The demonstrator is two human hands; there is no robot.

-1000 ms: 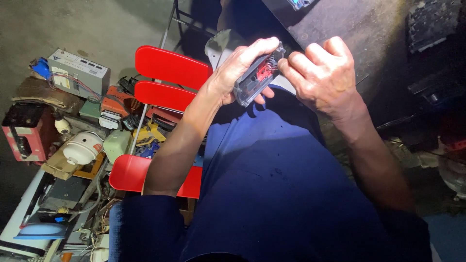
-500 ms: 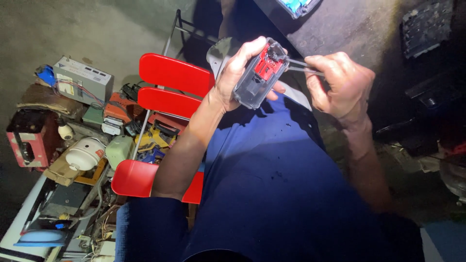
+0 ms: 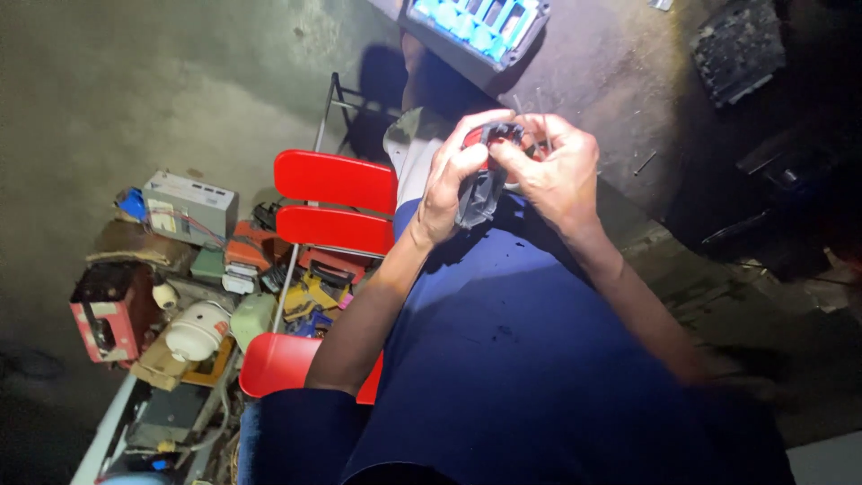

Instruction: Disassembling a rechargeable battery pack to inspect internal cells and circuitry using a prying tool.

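Note:
Both my hands are raised over my blue-clad lap and close around one small device. My left hand (image 3: 452, 180) grips a dark grey plastic housing (image 3: 479, 190) with a red part (image 3: 473, 136) at its top. My right hand (image 3: 555, 171) pinches the top of that housing from the right, with thin metal tweezers or wires sticking up between its fingers. Much of the housing is hidden by my fingers.
A red slatted folding chair (image 3: 332, 202) stands to my left. Beyond it lies a heap of old electrical devices: a grey box (image 3: 189, 205), a red unit (image 3: 108, 310), a white round appliance (image 3: 199, 330). A pack of blue cells (image 3: 474, 25) lies on the dark bench above.
The view has shifted, and my hands have come together. My right hand, which held a thin tool apart from the housing, now presses onto its top. The housing has turned edge-on.

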